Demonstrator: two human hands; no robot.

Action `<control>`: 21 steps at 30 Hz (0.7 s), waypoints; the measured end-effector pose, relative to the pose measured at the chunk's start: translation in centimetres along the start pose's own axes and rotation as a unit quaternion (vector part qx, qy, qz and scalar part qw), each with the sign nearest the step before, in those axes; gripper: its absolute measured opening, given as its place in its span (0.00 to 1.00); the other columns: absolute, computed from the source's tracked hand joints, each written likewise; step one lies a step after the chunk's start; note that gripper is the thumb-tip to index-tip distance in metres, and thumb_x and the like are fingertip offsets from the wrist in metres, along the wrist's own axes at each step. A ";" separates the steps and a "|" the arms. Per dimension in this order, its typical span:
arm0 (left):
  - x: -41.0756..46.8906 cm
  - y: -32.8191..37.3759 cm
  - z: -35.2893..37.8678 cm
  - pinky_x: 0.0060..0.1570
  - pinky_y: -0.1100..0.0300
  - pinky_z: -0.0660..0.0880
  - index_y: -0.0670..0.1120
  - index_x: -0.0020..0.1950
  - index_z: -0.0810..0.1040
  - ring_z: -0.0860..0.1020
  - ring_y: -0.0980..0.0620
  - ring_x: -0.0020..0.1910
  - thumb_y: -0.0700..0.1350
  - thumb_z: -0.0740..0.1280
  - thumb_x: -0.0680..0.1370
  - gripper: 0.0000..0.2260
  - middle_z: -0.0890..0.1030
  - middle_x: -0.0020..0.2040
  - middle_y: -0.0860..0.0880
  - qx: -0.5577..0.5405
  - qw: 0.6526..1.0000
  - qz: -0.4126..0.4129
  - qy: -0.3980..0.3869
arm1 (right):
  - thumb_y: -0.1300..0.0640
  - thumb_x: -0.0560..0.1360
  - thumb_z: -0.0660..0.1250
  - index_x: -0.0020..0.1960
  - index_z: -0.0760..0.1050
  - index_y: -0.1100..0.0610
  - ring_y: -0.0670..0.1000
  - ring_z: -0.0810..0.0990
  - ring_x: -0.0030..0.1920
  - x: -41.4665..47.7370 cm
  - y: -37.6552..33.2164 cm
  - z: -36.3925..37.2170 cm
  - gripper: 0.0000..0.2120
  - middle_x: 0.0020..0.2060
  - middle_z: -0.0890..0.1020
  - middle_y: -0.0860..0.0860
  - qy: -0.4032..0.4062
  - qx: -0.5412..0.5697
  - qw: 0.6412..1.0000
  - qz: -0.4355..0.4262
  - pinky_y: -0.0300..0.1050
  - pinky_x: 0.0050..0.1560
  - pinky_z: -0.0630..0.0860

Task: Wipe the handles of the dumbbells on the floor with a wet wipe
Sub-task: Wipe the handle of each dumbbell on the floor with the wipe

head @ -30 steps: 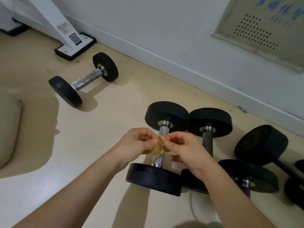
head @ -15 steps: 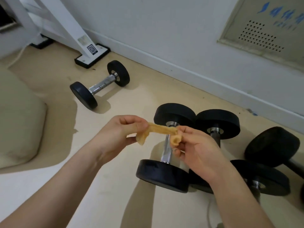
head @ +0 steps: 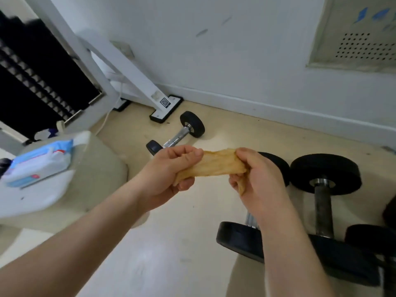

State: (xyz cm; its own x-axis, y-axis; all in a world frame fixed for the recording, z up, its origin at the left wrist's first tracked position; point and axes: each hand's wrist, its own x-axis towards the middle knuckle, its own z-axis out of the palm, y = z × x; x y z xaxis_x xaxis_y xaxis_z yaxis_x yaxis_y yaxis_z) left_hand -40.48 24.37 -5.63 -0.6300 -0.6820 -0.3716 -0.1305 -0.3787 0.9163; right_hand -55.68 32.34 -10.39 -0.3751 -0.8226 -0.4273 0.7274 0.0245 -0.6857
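Note:
A yellowish, soiled wet wipe (head: pixel 214 165) is stretched flat between my two hands in mid-air. My left hand (head: pixel 169 174) pinches its left end and my right hand (head: pixel 257 179) grips its right end. Below my right hand lies a black dumbbell (head: pixel 240 239) with a chrome handle, mostly hidden by my wrist. Beside it on the right lies a second black dumbbell (head: pixel 323 202) with a dark handle. A smaller dumbbell (head: pixel 177 137) with a chrome handle rests farther back near the wall.
A pack of wet wipes (head: pixel 38 162) lies on a beige cushioned seat (head: pixel 98 168) at the left. A white machine frame (head: pixel 132 76) with a black-edged foot stands by the wall. More black weights (head: pixel 372 239) sit at the right edge.
My hands have risen off the dumbbell handle and pulled apart, spreading the bunched wipe out. The view has swung up and left, bringing the seat and wipes pack into sight.

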 end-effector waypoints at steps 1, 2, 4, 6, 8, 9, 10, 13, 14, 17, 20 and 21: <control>-0.3 1.0 -0.1 0.19 0.67 0.62 0.44 0.38 0.76 0.65 0.56 0.20 0.45 0.69 0.72 0.06 0.72 0.28 0.49 0.028 0.999 -0.001 0.026 | 0.61 0.76 0.65 0.44 0.78 0.61 0.47 0.67 0.26 -0.2 -0.4 -0.1 0.04 0.29 0.72 0.53 -0.040 -0.024 0.999 -0.009 0.42 0.30 0.63; -0.6 1.9 -0.2 0.18 0.68 0.61 0.44 0.38 0.75 0.64 0.56 0.20 0.46 0.68 0.72 0.07 0.70 0.28 0.49 0.063 0.997 0.002 0.051 | 0.58 0.74 0.68 0.46 0.80 0.60 0.46 0.67 0.26 -0.4 -1.0 -0.2 0.05 0.29 0.71 0.52 -0.090 -0.075 0.993 -0.011 0.41 0.30 0.64; -1.2 3.5 -0.5 0.18 0.68 0.58 0.44 0.39 0.74 0.62 0.56 0.20 0.47 0.66 0.75 0.09 0.67 0.28 0.47 0.147 0.984 0.015 0.098 | 0.51 0.70 0.71 0.50 0.82 0.57 0.47 0.67 0.27 -0.5 -2.0 -0.5 0.12 0.28 0.72 0.53 -0.178 -0.219 0.959 -0.001 0.40 0.32 0.67; -1.9 4.8 -1.1 0.17 0.69 0.58 0.44 0.41 0.73 0.61 0.56 0.20 0.47 0.62 0.79 0.10 0.65 0.28 0.46 0.229 0.963 0.026 0.137 | 0.54 0.70 0.72 0.49 0.83 0.57 0.47 0.72 0.30 -0.5 -2.6 0.0 0.10 0.28 0.76 0.52 -0.196 -0.321 0.926 -0.011 0.39 0.38 0.70; -2.7 5.3 -1.8 0.17 0.68 0.58 0.44 0.41 0.72 0.61 0.56 0.19 0.48 0.60 0.81 0.11 0.65 0.27 0.47 0.271 0.949 0.033 0.158 | 0.60 0.73 0.71 0.49 0.82 0.60 0.44 0.76 0.32 -0.3 -2.6 0.8 0.06 0.31 0.80 0.51 -0.165 -0.314 0.934 -0.038 0.34 0.37 0.71; -3.0 5.2 -2.3 0.17 0.68 0.58 0.45 0.40 0.72 0.62 0.56 0.19 0.48 0.60 0.81 0.12 0.65 0.26 0.48 0.276 0.946 0.038 0.164 | 0.61 0.73 0.70 0.49 0.81 0.61 0.43 0.77 0.33 -0.2 -2.5 1.3 0.06 0.32 0.81 0.51 -0.155 -0.271 0.949 -0.038 0.33 0.37 0.72; -3.2 4.9 -2.7 0.17 0.68 0.59 0.46 0.39 0.73 0.62 0.56 0.19 0.49 0.59 0.81 0.13 0.66 0.25 0.49 0.275 0.946 0.043 0.168 | 0.62 0.73 0.69 0.49 0.81 0.62 0.44 0.78 0.35 0.0 -2.3 1.7 0.06 0.34 0.81 0.51 -0.150 -0.218 0.964 -0.026 0.34 0.39 0.72; -3.0 2.9 -4.4 0.18 0.67 0.60 0.47 0.38 0.73 0.63 0.54 0.20 0.49 0.58 0.82 0.14 0.66 0.25 0.50 0.271 0.946 0.052 0.173 | 0.62 0.74 0.67 0.47 0.80 0.60 0.49 0.79 0.37 0.5 -1.1 2.5 0.04 0.31 0.80 0.53 -0.129 -0.148 0.980 0.016 0.44 0.42 0.73; -2.7 2.0 -5.0 0.18 0.66 0.61 0.46 0.39 0.74 0.64 0.53 0.21 0.50 0.58 0.82 0.14 0.67 0.25 0.50 0.273 0.945 0.051 0.174 | 0.62 0.74 0.67 0.44 0.80 0.60 0.49 0.78 0.34 0.9 -0.7 2.6 0.04 0.29 0.79 0.53 -0.110 -0.172 0.979 0.016 0.44 0.39 0.72; -1.7 -0.3 -6.1 0.20 0.63 0.64 0.44 0.41 0.74 0.67 0.51 0.23 0.52 0.59 0.82 0.15 0.69 0.27 0.49 0.269 0.941 0.040 0.200 | 0.60 0.74 0.67 0.40 0.80 0.59 0.46 0.75 0.27 1.5 0.6 2.9 0.06 0.27 0.80 0.52 -0.036 -0.289 0.957 0.002 0.39 0.31 0.69; -0.6 -1.8 -6.2 0.21 0.60 0.66 0.45 0.43 0.75 0.70 0.51 0.23 0.52 0.60 0.81 0.13 0.72 0.29 0.49 0.282 0.927 0.067 0.239 | 0.55 0.76 0.66 0.42 0.79 0.57 0.45 0.75 0.28 1.7 1.9 3.7 0.07 0.31 0.82 0.51 -0.010 -0.404 0.913 -0.057 0.37 0.30 0.69; -0.2 -2.1 -6.0 0.22 0.59 0.68 0.46 0.44 0.75 0.71 0.52 0.24 0.52 0.61 0.81 0.12 0.74 0.30 0.49 0.285 0.925 0.084 0.235 | 0.53 0.76 0.66 0.42 0.79 0.57 0.46 0.76 0.31 1.7 2.4 4.3 0.08 0.32 0.82 0.51 -0.014 -0.432 0.899 -0.070 0.37 0.31 0.69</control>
State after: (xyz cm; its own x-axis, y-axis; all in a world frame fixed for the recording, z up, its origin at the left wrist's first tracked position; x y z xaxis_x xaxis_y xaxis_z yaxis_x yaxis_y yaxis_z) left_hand -35.42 21.57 -8.40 -0.2932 -0.9487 -0.1180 -0.5279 0.0578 0.8473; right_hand -52.11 28.54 -10.22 -0.4046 -0.8658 -0.2945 -0.0473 0.3415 -0.9387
